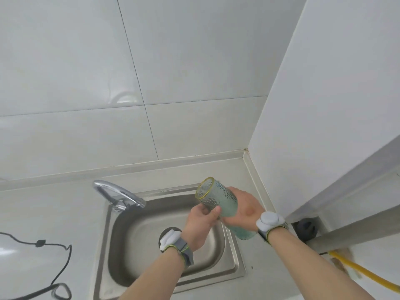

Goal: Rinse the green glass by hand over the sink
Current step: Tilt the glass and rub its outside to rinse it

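Observation:
A tall green textured glass (218,198) with a yellow rim is held tilted above the right side of the steel sink (129,234), its mouth pointing up and to the left. My right hand (242,210) wraps around its lower body. My left hand (202,217) grips it from below, nearer the mouth. The base of the glass sticks out under my right wrist. The chrome tap (118,191) stands at the sink's back left corner, and no water is seen running from it.
A black cable (54,263) lies on the counter at the left. A yellow hose (363,271) and a dark round fitting (306,229) sit at the right under a grey ledge. Tiled walls close the back and right.

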`<state>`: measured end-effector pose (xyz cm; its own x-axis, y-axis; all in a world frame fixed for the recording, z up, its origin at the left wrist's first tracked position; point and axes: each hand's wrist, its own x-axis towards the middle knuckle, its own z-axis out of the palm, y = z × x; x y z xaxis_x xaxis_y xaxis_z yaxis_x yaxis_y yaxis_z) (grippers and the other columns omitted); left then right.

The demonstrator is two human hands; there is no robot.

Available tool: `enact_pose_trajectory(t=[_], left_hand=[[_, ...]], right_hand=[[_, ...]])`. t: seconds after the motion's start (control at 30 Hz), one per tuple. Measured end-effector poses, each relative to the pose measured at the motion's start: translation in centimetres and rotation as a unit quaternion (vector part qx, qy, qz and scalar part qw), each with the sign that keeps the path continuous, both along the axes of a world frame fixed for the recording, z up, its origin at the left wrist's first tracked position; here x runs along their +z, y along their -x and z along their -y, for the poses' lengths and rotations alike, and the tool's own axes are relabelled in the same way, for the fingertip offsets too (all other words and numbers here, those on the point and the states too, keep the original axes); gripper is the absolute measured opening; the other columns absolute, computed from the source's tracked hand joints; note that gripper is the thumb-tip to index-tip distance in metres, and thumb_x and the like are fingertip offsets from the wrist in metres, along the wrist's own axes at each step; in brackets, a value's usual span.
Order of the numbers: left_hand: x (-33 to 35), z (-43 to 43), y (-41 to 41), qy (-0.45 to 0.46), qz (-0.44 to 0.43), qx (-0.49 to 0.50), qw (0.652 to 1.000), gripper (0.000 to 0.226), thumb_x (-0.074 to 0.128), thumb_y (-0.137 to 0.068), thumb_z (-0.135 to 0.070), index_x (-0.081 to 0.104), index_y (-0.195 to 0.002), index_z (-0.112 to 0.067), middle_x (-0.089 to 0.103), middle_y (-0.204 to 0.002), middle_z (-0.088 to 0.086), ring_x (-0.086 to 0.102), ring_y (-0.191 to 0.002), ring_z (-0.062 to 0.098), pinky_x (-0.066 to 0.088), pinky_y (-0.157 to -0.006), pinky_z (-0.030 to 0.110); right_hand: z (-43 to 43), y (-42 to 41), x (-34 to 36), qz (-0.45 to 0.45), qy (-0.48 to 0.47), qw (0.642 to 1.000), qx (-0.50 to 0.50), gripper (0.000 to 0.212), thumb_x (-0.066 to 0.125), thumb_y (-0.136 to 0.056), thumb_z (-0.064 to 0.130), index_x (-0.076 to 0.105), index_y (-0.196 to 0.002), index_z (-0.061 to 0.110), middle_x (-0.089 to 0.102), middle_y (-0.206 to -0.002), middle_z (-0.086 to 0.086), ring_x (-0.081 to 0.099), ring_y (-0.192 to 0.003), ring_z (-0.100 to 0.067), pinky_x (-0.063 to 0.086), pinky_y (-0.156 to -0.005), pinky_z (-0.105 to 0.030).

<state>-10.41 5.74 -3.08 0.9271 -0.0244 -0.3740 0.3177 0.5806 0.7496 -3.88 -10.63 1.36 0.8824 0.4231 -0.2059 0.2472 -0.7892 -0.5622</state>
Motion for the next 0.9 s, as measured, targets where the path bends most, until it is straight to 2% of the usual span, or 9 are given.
enact_pose_trajectory(t=[0.2,0.3,0.4,0.6,0.8,0.9], left_hand=[[-0.7,-1.1,1.5,0.060,-0.030,0.025,0.997,0.030,0.061,-0.094,-0.005,0.059,-0.121,0.006,0.075,-0.115,0.014,0.071,-0.106,0.026,0.058,-0.087,0.034],[-1.0,-1.8,2.3,0.090,-0.037,0.030,0.995,0.030,0.057,-0.096,-0.005,0.058,-0.124,0.007,0.071,-0.122,0.018,0.070,-0.108,0.027,0.057,-0.093,0.037],[-1.4,-2.2,3.2,0.116,-0.051,0.038,0.991,0.033,0.056,-0.097,-0.006,0.057,-0.125,0.011,0.070,-0.122,0.020,0.070,-0.106,0.028,0.058,-0.092,0.036],[-2.0,-2.9,4.4,0.140,-0.081,0.041,0.986,0.035,0.055,-0.098,-0.012,0.057,-0.125,0.011,0.069,-0.124,0.022,0.071,-0.102,0.026,0.058,-0.093,0.035],[-2.3,-3.5,4.8,0.169,-0.100,0.045,0.979,0.037,0.053,-0.099,-0.013,0.056,-0.126,0.012,0.069,-0.119,0.022,0.075,-0.089,0.023,0.061,-0.080,0.031],[-2.2,-3.9,4.8,0.175,-0.103,0.044,0.978,0.038,0.053,-0.099,-0.014,0.055,-0.126,0.013,0.066,-0.123,0.026,0.074,-0.089,0.025,0.062,-0.078,0.031]], right_hand=[[-2.0,0.7,0.4,-0.005,0.055,0.998,0.031,0.084,0.076,-0.058,0.062,0.051,-0.131,0.027,0.067,-0.106,0.006,0.065,-0.097,-0.019,0.053,-0.082,-0.032],[-3.2,1.0,0.6,0.003,0.085,0.995,0.048,0.083,0.075,-0.056,0.065,0.051,-0.127,0.028,0.069,-0.101,0.006,0.067,-0.092,-0.020,0.057,-0.080,-0.036],[-4.0,1.3,0.6,0.001,0.115,0.991,0.070,0.089,0.074,-0.054,0.066,0.050,-0.129,0.025,0.070,-0.100,0.004,0.068,-0.089,-0.021,0.058,-0.079,-0.038],[-5.3,1.7,0.4,-0.019,0.163,0.981,0.102,0.079,0.074,-0.055,0.065,0.053,-0.118,0.024,0.072,-0.089,0.004,0.070,-0.078,-0.020,0.060,-0.073,-0.042],[-6.5,1.9,0.9,-0.029,0.210,0.970,0.119,0.084,0.075,-0.059,0.066,0.052,-0.123,0.016,0.070,-0.093,-0.002,0.068,-0.082,-0.025,0.059,-0.076,-0.044],[-7.0,1.9,1.0,-0.029,0.226,0.966,0.119,0.087,0.075,-0.061,0.066,0.051,-0.127,0.014,0.070,-0.095,-0.003,0.068,-0.084,-0.026,0.059,-0.076,-0.044]])
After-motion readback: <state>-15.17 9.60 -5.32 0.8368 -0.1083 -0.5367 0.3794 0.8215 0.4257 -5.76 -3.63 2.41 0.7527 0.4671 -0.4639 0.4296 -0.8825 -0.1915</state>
